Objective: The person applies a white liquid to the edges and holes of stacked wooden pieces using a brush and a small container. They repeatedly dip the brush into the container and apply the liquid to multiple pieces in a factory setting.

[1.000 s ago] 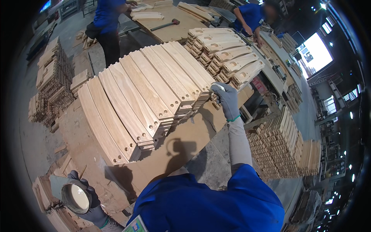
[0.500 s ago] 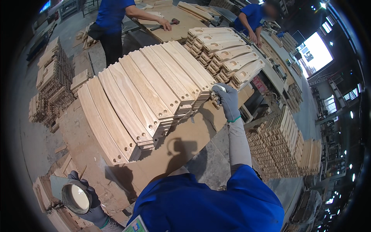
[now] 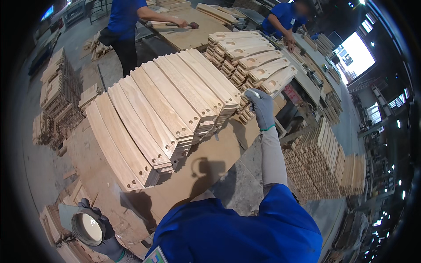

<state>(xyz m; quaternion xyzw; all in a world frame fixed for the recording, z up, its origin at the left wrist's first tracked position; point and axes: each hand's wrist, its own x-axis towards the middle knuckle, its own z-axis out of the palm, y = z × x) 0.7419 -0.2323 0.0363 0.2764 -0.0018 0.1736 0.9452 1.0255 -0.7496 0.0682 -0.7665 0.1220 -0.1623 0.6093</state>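
Note:
My left hand (image 3: pixel 108 239), in a grey glove, is closed around a round cup (image 3: pixel 78 229) of cream-coloured liquid at the lower left. A flat grey-green piece (image 3: pixel 66 215) sticks out beside the cup. My right hand (image 3: pixel 264 110), also gloved, pinches a small white thing (image 3: pixel 251 93), too covered to name. It is at the right front corner of a stack of curved wooden slats (image 3: pixel 160 103). These pale slats lie side by side in layers, with two round holes near each front end. Whether the white thing touches the wood, I cannot tell.
Behind the slats are stacked wooden pieces with oval cut-outs (image 3: pixel 258 59). More wood piles stand left (image 3: pixel 57 96) and right (image 3: pixel 313 162). Brown board (image 3: pixel 210 151) lies under the stack. Two co-workers in blue are at tables behind; one holds a hammer (image 3: pixel 193 25).
The view has shifted slightly. My right hand remains by the slat corner with its grip a little turned, and my left still holds the cup. The co-worker's hand with the hammer has moved.

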